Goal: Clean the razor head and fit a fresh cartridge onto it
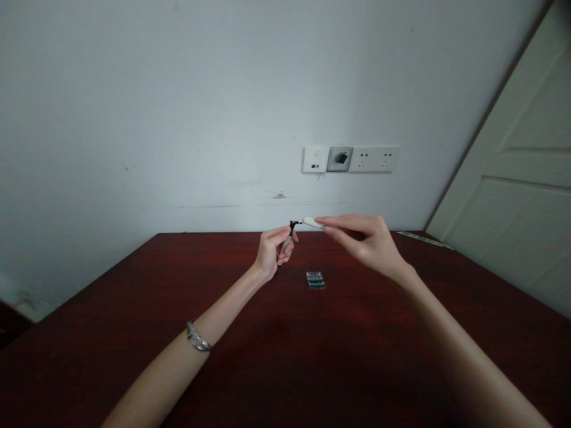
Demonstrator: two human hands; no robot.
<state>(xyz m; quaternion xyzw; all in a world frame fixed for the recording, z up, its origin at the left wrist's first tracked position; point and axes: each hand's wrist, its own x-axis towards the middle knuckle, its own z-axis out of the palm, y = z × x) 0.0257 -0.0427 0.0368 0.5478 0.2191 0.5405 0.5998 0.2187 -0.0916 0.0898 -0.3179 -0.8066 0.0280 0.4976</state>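
Note:
My left hand is closed round a thin razor handle with a dark tip that points up and to the right. My right hand pinches a small pale piece between thumb and fingers and holds it right next to the handle's dark tip. Both hands hover above the dark red wooden table. A small clear case with green blade cartridges lies on the table just below and between the hands. A silver bracelet sits on my left wrist.
A pale wall stands behind the table, with a row of sockets and a switch. A white door is at the right. A thin flat strip lies at the table's far right corner.

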